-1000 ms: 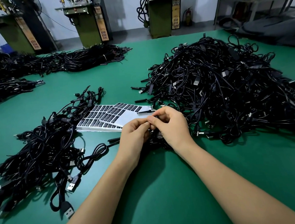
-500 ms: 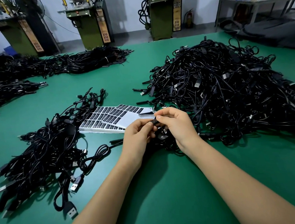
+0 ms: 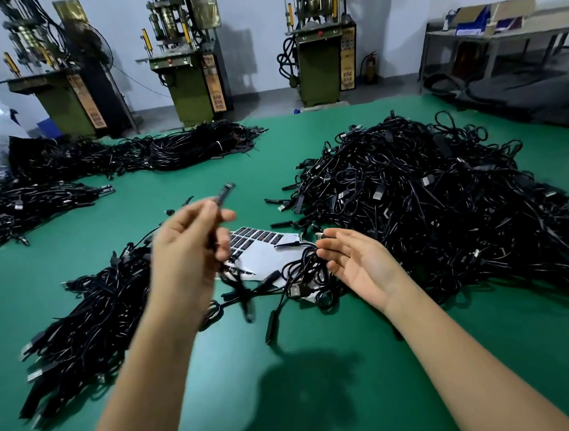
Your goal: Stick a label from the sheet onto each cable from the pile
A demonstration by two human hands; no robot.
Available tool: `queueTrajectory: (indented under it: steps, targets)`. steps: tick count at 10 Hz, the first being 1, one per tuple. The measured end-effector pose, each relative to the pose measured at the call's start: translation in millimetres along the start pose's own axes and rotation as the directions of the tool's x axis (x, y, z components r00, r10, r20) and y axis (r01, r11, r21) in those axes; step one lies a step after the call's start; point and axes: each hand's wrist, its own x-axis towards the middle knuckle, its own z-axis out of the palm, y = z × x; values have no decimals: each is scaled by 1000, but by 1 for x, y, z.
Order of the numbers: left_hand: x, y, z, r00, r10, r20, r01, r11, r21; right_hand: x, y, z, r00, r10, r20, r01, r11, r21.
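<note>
My left hand point(image 3: 190, 254) is raised above the green table and grips a black cable point(image 3: 224, 193); its plug end sticks up past my fingers and the rest dangles down, blurred. My right hand point(image 3: 356, 264) hovers open, palm up, holding nothing, beside the edge of the big tangled cable pile point(image 3: 430, 202) on the right. The white label sheet point(image 3: 262, 248) with rows of black labels lies flat between my hands, partly hidden by my left hand. A smaller heap of black cables point(image 3: 89, 315) lies to the left of the sheet.
More cable bundles point(image 3: 174, 149) lie at the far left of the green table point(image 3: 291, 386). Loose cables point(image 3: 302, 282) sprawl over the sheet's near edge. Three green machines point(image 3: 317, 61) stand behind the table, and a grey bench point(image 3: 501, 34) is at the back right.
My hands have parted. The left hand has lifted the cable up and to the left, while the right hand has let go and opened palm up. The camera has tilted upward.
</note>
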Motion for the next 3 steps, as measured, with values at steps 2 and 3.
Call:
queueTrajectory:
  steps: [2, 3]
  targets:
    - [36, 52, -57, 951, 185, -248, -86, 928, 363, 0, 0, -1, 1000, -1, 9, 2, 1000, -3]
    - [46, 42, -94, 888, 225, -401, 233, 532, 814, 2, 2, -2, 1000, 6, 0, -6, 1000, 12]
